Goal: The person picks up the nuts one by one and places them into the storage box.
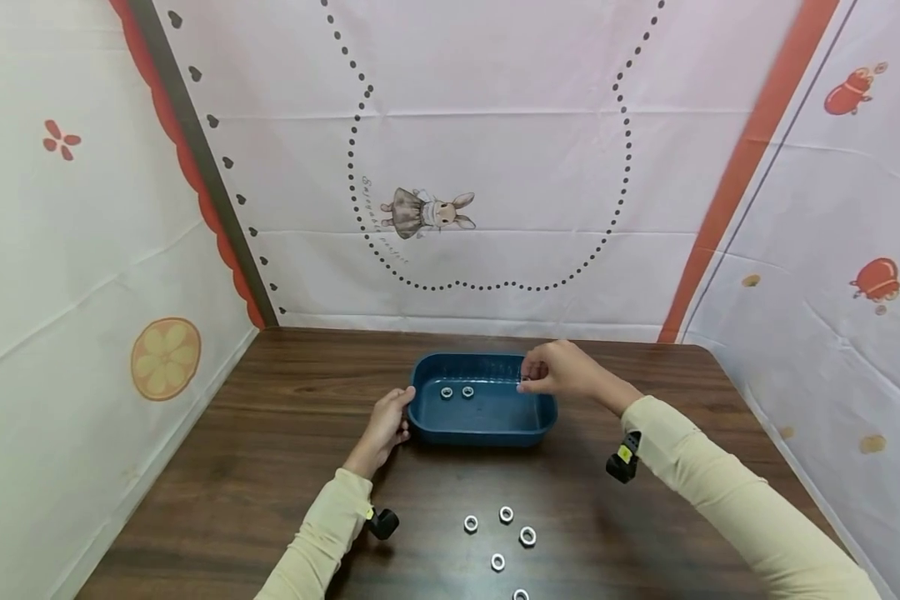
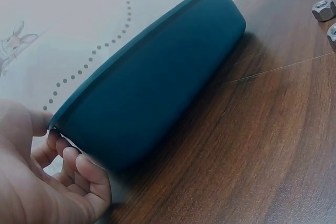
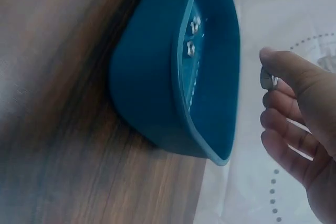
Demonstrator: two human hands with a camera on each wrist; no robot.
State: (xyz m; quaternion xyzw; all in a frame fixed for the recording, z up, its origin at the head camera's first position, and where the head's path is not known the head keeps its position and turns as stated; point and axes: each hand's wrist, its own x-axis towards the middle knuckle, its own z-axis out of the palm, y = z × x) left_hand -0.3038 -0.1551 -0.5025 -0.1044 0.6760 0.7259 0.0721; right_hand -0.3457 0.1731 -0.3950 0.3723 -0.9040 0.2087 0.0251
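A dark teal plastic tray (image 1: 480, 437) stands on the wooden table, with two metal hex nuts (image 1: 468, 392) lying inside toward its left. My left hand (image 1: 385, 423) grips the tray's left end; in the left wrist view the thumb is at the rim and curled fingers (image 2: 93, 170) sit below it. Above the tray's right end is my right hand (image 1: 558, 368). Its thumb and forefinger pinch a single hex nut (image 3: 268, 78), seen plainly in the right wrist view. That nut is apart from the tray wall (image 3: 144, 72).
Several more hex nuts (image 1: 527, 536) lie scattered on the table (image 1: 270, 475) in front of the tray. Printed cloth (image 1: 495, 275) hangs behind the table's far edge, and more cloth borders the left and right sides. A small black camera is strapped to each wrist.
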